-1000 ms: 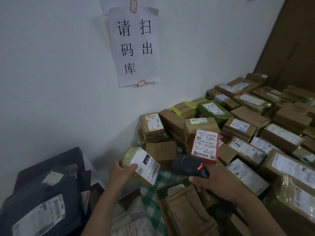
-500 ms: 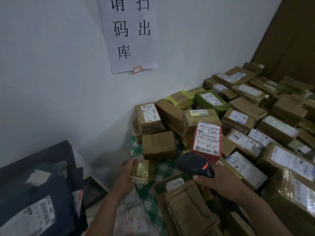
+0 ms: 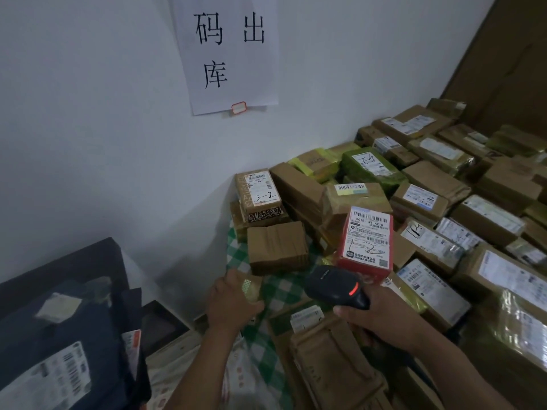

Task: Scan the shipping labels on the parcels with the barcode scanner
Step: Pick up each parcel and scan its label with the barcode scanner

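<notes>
Hands: left hand [image 3: 233, 303] grips small parcel [image 3: 251, 287]; right hand [image 3: 381, 318] grips barcode scanner [image 3: 334, 287].
Risk: aimed that way, you could scan the red parcel [image 3: 367, 241] instead.

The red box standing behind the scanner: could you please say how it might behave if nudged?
The red box stands on end, so a nudge would probably tip it. Its straight edges suggest stiff card that should hold shape when gripped.
</notes>
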`<control>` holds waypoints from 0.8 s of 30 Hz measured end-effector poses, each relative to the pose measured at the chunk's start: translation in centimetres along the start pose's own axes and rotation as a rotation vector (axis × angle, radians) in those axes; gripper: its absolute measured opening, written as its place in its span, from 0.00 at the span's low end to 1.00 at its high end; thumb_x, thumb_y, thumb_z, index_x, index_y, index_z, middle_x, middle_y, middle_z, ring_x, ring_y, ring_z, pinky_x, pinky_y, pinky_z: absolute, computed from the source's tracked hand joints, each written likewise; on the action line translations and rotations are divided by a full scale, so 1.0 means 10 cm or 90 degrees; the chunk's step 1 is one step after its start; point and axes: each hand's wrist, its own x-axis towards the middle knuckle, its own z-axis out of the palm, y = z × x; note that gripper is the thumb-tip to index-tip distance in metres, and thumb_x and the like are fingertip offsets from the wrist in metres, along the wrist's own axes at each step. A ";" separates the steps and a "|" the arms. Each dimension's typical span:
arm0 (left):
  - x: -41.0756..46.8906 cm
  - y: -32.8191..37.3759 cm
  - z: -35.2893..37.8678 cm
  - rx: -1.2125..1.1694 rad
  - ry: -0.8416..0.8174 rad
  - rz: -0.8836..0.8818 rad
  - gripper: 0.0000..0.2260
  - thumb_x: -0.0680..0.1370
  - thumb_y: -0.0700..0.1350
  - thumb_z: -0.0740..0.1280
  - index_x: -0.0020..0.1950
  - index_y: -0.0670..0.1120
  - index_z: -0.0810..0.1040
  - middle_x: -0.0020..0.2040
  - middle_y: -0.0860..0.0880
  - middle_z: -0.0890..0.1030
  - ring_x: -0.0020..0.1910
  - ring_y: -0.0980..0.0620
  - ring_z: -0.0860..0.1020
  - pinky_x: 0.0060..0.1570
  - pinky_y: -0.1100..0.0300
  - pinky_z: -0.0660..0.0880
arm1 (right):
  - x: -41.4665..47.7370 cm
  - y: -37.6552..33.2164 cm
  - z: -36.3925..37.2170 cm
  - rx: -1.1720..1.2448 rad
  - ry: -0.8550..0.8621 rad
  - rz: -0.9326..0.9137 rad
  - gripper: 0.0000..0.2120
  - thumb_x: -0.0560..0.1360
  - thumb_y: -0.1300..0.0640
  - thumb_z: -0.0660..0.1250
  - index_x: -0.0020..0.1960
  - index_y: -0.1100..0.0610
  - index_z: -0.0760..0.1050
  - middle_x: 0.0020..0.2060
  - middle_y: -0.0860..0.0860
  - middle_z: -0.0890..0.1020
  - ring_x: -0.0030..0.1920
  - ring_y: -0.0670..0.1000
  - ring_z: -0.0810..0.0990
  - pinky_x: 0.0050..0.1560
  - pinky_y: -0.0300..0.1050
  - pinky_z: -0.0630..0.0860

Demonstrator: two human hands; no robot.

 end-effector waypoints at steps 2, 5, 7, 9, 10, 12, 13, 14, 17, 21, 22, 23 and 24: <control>0.00 -0.01 -0.02 -0.059 -0.009 0.018 0.38 0.66 0.58 0.75 0.70 0.52 0.60 0.62 0.46 0.69 0.61 0.45 0.71 0.58 0.52 0.73 | 0.00 0.02 0.00 0.008 0.004 0.002 0.05 0.76 0.50 0.71 0.49 0.47 0.76 0.25 0.49 0.81 0.23 0.47 0.77 0.27 0.38 0.75; -0.01 -0.06 -0.02 -0.216 -0.030 0.045 0.50 0.64 0.53 0.78 0.77 0.58 0.51 0.65 0.52 0.60 0.63 0.51 0.65 0.59 0.52 0.73 | 0.01 0.05 -0.01 0.013 0.035 0.012 0.04 0.74 0.47 0.72 0.46 0.42 0.78 0.29 0.52 0.83 0.27 0.50 0.80 0.29 0.35 0.77; 0.00 -0.11 0.01 -0.250 -0.062 0.061 0.51 0.62 0.51 0.79 0.77 0.59 0.52 0.67 0.54 0.57 0.65 0.51 0.63 0.63 0.52 0.73 | 0.00 0.07 -0.03 0.025 0.037 0.013 0.05 0.73 0.44 0.72 0.44 0.34 0.77 0.30 0.53 0.84 0.28 0.50 0.81 0.30 0.35 0.77; 0.02 -0.17 0.05 -0.222 -0.108 0.086 0.46 0.63 0.47 0.78 0.74 0.59 0.57 0.70 0.52 0.56 0.67 0.48 0.63 0.65 0.52 0.72 | -0.01 0.09 -0.04 0.039 0.029 0.013 0.05 0.72 0.43 0.71 0.43 0.33 0.77 0.30 0.53 0.83 0.27 0.50 0.80 0.30 0.37 0.78; 0.04 -0.19 0.07 -0.210 -0.125 0.097 0.44 0.63 0.45 0.78 0.72 0.59 0.58 0.70 0.51 0.56 0.67 0.46 0.64 0.67 0.51 0.71 | -0.02 0.10 -0.05 0.041 0.030 0.013 0.04 0.72 0.42 0.71 0.43 0.33 0.77 0.30 0.52 0.84 0.27 0.50 0.80 0.30 0.37 0.78; 0.08 -0.22 0.11 -0.212 -0.144 0.124 0.41 0.64 0.44 0.78 0.69 0.59 0.59 0.69 0.50 0.57 0.68 0.45 0.64 0.69 0.49 0.69 | -0.03 0.11 -0.06 0.031 0.042 0.022 0.03 0.72 0.43 0.72 0.44 0.37 0.77 0.32 0.49 0.84 0.28 0.49 0.82 0.30 0.35 0.78; 0.10 -0.22 0.12 -0.217 -0.149 0.145 0.39 0.65 0.45 0.78 0.68 0.59 0.59 0.69 0.50 0.59 0.68 0.47 0.65 0.69 0.51 0.68 | -0.04 0.11 -0.06 0.027 0.047 0.028 0.04 0.72 0.43 0.72 0.44 0.40 0.78 0.32 0.49 0.85 0.29 0.49 0.82 0.29 0.35 0.78; 0.12 -0.20 0.13 -0.223 -0.157 0.170 0.38 0.66 0.47 0.79 0.68 0.58 0.60 0.68 0.51 0.60 0.67 0.49 0.66 0.69 0.52 0.67 | -0.04 0.12 -0.05 0.028 0.049 0.033 0.05 0.73 0.44 0.72 0.44 0.43 0.77 0.32 0.49 0.84 0.28 0.49 0.82 0.29 0.35 0.78; 0.17 -0.17 0.19 -0.208 -0.201 0.225 0.36 0.70 0.52 0.78 0.71 0.52 0.61 0.68 0.50 0.66 0.66 0.53 0.69 0.70 0.51 0.68 | -0.04 0.10 -0.03 0.035 0.052 0.028 0.07 0.74 0.45 0.72 0.46 0.45 0.76 0.29 0.49 0.83 0.25 0.46 0.79 0.29 0.35 0.77; 0.28 -0.14 0.27 -0.117 -0.167 0.188 0.28 0.73 0.57 0.74 0.68 0.52 0.68 0.69 0.48 0.67 0.67 0.49 0.68 0.70 0.50 0.66 | 0.00 0.08 0.04 0.060 0.064 0.017 0.09 0.74 0.47 0.72 0.49 0.49 0.76 0.27 0.46 0.81 0.25 0.41 0.78 0.28 0.33 0.74; 0.32 -0.08 0.26 -0.125 -0.127 0.173 0.24 0.73 0.56 0.74 0.65 0.53 0.70 0.68 0.48 0.68 0.66 0.49 0.69 0.68 0.52 0.67 | 0.01 0.08 0.05 0.064 0.064 0.014 0.08 0.75 0.48 0.71 0.50 0.49 0.76 0.27 0.43 0.81 0.25 0.40 0.78 0.29 0.32 0.73; 0.39 -0.01 0.23 -0.135 -0.086 0.155 0.23 0.73 0.54 0.74 0.64 0.53 0.70 0.68 0.48 0.69 0.65 0.49 0.69 0.66 0.53 0.68 | 0.02 0.07 0.05 0.064 0.065 0.010 0.07 0.75 0.49 0.71 0.50 0.48 0.75 0.27 0.40 0.81 0.26 0.38 0.78 0.29 0.30 0.73; 0.48 0.08 0.19 -0.136 -0.043 0.145 0.23 0.74 0.52 0.74 0.66 0.53 0.70 0.69 0.48 0.69 0.66 0.48 0.70 0.65 0.53 0.69 | 0.04 0.07 0.06 0.063 0.067 0.008 0.07 0.76 0.49 0.71 0.50 0.47 0.74 0.29 0.37 0.81 0.28 0.35 0.79 0.30 0.28 0.72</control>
